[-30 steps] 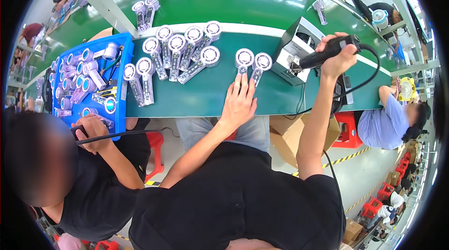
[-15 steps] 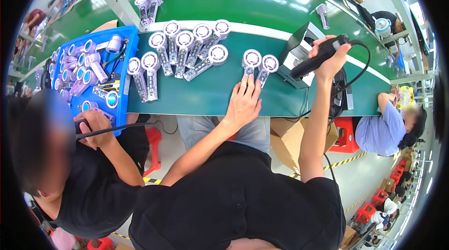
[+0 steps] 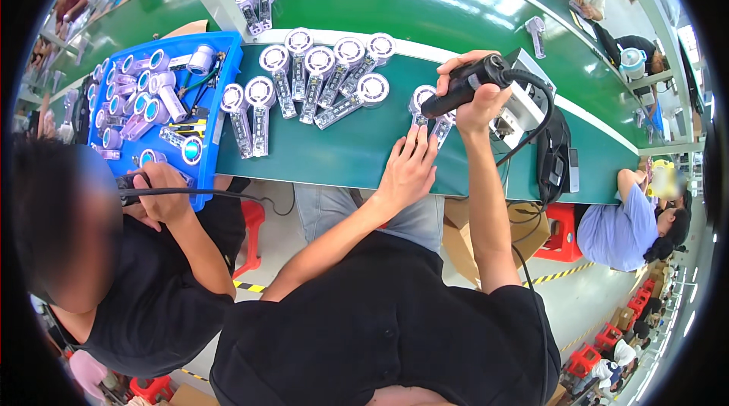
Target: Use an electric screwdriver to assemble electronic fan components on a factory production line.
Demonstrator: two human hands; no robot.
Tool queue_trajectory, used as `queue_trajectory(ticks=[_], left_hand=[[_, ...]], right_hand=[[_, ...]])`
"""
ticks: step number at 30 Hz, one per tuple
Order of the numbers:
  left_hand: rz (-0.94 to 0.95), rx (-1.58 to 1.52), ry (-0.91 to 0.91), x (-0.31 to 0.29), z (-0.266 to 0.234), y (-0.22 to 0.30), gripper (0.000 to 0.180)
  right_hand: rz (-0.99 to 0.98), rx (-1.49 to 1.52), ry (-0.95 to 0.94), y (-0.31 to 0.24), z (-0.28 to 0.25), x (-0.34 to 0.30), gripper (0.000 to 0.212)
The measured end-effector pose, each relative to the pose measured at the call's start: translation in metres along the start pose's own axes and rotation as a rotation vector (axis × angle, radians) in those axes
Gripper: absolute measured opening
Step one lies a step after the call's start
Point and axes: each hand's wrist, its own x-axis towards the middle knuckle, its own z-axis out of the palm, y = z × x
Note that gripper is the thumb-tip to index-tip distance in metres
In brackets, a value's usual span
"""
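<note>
My right hand (image 3: 486,108) is closed around a black corded electric screwdriver (image 3: 465,87), held tilted above the bench with its front end pointing left and down. Under that end lies a pale lilac handheld fan (image 3: 420,96), its round grille up. The outstretched fingers of my left hand (image 3: 408,172) rest on this fan's handle. A second fan (image 3: 443,127) lies just to the right, its head mostly hidden behind the screwdriver. Further left, several similar fans (image 3: 319,61) lie in a cluster, circuit boards showing in their handles.
A blue bin (image 3: 225,80) full of fan parts stands at the left. Beside it a co-worker's hand (image 3: 165,192) grips a dark corded tool. A box-shaped device (image 3: 525,106) and a black bundle (image 3: 553,152) sit at the right. More fans (image 3: 263,1) lie on the green surface beyond.
My right hand has brought the screwdriver left and lower, over the two nearest fans. My left hand stays at the fan handle. The whole view has shifted slightly.
</note>
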Motion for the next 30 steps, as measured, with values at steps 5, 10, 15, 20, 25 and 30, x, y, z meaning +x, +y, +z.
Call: queue_trajectory(ticks=[5,10,15,20,25,30], left_hand=[[0.003,0.006,-0.007,0.001,0.000,0.000,0.062],[0.001,0.006,-0.017,0.003,-0.003,0.000,0.062],[0.008,0.012,-0.008,0.003,-0.002,0.000,0.062],[0.011,0.054,-0.011,0.006,0.001,0.006,0.056],[-0.017,0.022,0.037,0.010,0.014,-0.001,0.046],[-0.031,-0.027,0.117,0.017,0.021,0.001,0.040]], right_hand=[[0.035,0.001,-0.006,0.003,0.004,0.000,0.083],[0.106,-0.029,0.006,0.002,0.009,-0.007,0.090],[0.133,0.010,0.010,0.005,0.012,-0.013,0.093],[0.094,0.136,0.039,0.006,0.009,-0.021,0.084],[-0.021,0.179,0.101,-0.005,-0.010,-0.013,0.075],[-0.097,-0.125,0.297,-0.067,-0.092,0.014,0.074]])
